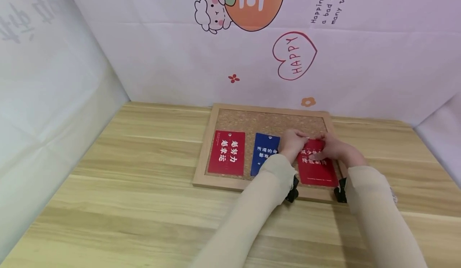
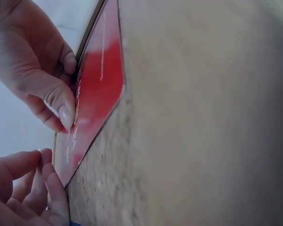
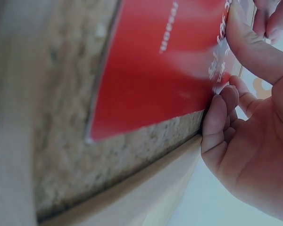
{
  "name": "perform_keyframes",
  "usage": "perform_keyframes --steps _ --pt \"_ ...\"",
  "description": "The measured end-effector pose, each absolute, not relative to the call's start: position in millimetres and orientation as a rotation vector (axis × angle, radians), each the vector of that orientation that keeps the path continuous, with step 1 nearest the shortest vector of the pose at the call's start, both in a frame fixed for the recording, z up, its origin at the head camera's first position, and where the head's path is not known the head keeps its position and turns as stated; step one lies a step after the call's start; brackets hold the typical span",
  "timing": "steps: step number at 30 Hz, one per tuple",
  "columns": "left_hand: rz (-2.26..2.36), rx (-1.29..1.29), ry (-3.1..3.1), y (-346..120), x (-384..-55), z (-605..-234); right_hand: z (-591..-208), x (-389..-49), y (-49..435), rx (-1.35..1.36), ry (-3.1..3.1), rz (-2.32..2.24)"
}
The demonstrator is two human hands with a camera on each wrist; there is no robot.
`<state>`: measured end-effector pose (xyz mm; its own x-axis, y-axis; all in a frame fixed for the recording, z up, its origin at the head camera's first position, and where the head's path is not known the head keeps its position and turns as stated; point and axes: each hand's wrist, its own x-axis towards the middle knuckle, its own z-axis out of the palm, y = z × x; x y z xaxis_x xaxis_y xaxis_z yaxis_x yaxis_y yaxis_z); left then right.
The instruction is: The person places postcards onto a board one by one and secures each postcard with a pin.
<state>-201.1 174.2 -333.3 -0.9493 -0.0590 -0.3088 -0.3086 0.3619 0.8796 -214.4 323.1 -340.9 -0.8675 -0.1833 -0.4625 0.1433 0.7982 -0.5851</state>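
Observation:
On a wood-framed cork board (image 1: 230, 119), a red card (image 1: 317, 174) with white lettering lies at the right. My right hand (image 1: 338, 150) holds this card, thumb on its printed face and fingers along its right edge, as the right wrist view shows. Just beyond the card's top edge is my left hand (image 1: 291, 143). Its thumb and index fingertips pinch a tiny shiny thumbtack (image 2: 39, 149), mostly hidden by the fingers. Left of it lies a blue card (image 1: 264, 150), partly covered by the left forearm. Another red card (image 1: 227, 160) is at the board's left.
The board lies on a wood-grain table (image 1: 144, 160), its far edge close to a white printed cloth (image 1: 173, 59). Silvery tacks hold the tops of the blue card and the left red card. Black wrist devices overlap the board's near edge.

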Motion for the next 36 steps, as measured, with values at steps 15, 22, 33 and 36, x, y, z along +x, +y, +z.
perform_keyframes --steps 15,22,33,36 --pt "1.226 -0.310 2.697 199.3 -208.7 -338.1 -331.6 -204.1 317.6 -0.009 2.483 -0.873" --pt "1.090 -0.296 2.750 202.1 -210.0 -339.3 -332.9 -204.2 315.4 -0.005 2.484 -0.887" --pt "1.016 -0.255 2.765 201.3 -214.7 -341.0 -332.9 -203.8 312.6 0.026 2.475 -0.905" --pt "1.044 -0.254 2.754 202.4 -214.9 -340.0 -331.7 -203.8 313.8 0.021 2.480 -0.901"
